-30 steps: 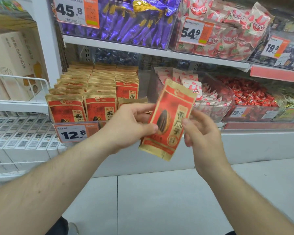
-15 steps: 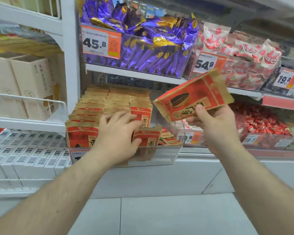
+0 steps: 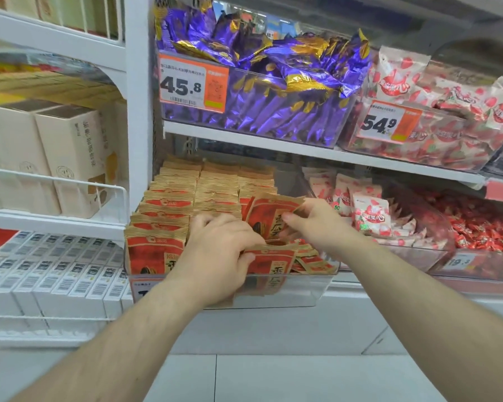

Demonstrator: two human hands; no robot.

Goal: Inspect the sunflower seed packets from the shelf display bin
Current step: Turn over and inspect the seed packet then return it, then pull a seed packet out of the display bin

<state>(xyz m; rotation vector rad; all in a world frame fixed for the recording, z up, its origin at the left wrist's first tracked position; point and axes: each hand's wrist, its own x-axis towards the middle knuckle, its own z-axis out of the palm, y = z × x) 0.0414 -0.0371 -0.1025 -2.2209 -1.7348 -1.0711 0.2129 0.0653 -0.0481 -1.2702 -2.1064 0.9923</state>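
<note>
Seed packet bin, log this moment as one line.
left hand grips front packet | right hand pinches raised packet | both over clear bin

I'm looking at a shop aisle: white metal shelving (image 3: 317, 153) across the frame carries clear plastic bins of wrapped snacks, with orange-and-white price tags (image 3: 193, 81) at upper centre and stacked white barcoded boxes (image 3: 55, 282) at lower left.
</note>
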